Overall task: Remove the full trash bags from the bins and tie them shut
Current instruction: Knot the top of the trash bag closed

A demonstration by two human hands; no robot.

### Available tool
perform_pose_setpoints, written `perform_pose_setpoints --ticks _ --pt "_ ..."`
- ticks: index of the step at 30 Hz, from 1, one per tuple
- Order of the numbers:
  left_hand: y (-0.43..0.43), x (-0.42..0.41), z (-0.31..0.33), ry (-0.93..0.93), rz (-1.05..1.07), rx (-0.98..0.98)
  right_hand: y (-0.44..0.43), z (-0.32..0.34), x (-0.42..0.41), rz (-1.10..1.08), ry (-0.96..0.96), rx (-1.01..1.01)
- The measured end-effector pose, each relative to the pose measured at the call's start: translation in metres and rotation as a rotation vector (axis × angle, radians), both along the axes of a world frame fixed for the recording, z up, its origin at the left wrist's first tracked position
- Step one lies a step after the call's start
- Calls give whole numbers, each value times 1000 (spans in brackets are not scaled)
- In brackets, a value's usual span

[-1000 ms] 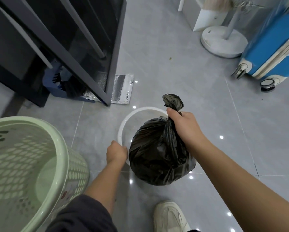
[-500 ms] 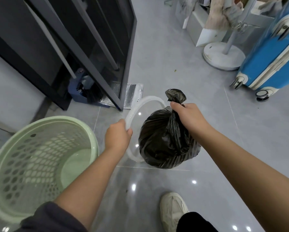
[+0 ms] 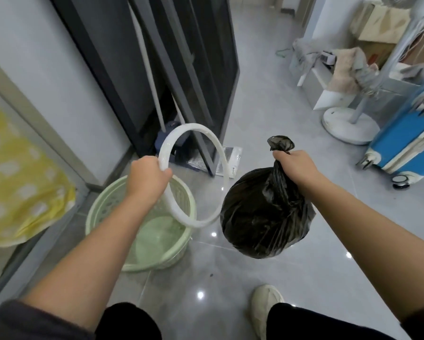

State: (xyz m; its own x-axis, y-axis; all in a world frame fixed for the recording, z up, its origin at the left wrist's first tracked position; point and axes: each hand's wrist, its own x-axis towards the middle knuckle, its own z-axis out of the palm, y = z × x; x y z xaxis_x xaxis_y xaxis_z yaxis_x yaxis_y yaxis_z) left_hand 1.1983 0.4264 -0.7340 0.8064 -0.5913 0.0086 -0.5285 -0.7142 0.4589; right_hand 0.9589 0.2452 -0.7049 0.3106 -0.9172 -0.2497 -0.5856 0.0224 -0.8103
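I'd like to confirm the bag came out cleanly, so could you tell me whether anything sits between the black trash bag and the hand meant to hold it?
Nothing does. The right hand grips the black trash bag directly at its gathered neck, clear of the green bin. The left hand holds the white ring beside it.

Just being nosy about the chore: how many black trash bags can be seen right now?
1. The black trash bag hangs from the right hand, which grips its gathered neck, above the floor beside the green bin. Others may lie out of view.
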Motion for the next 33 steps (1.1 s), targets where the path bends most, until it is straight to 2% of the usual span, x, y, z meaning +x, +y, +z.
perform_pose_setpoints --ticks 3,8,11,17,21,27,30,33 --pt "38 29 8 123 92 -12 9 3 9 22 8 9" --pt "99 62 -6 520 335 -128 27 -7 29 71 37 24" --pt "132 70 -24 678 438 -133 40 -20 44 132 90 23" --pt "165 64 -49 724 529 -95 66 -43 73 308 271 -34" --pt "168 65 -56 692 568 -76 79 -55 88 363 291 -8" --pt "174 70 -71 625 536 96 94 -78 104 503 392 2" --pt "176 69 -79 676 533 137 99 -91 109 541 418 57" --pt "178 69 -87 778 566 82 104 -100 112 571 438 83"
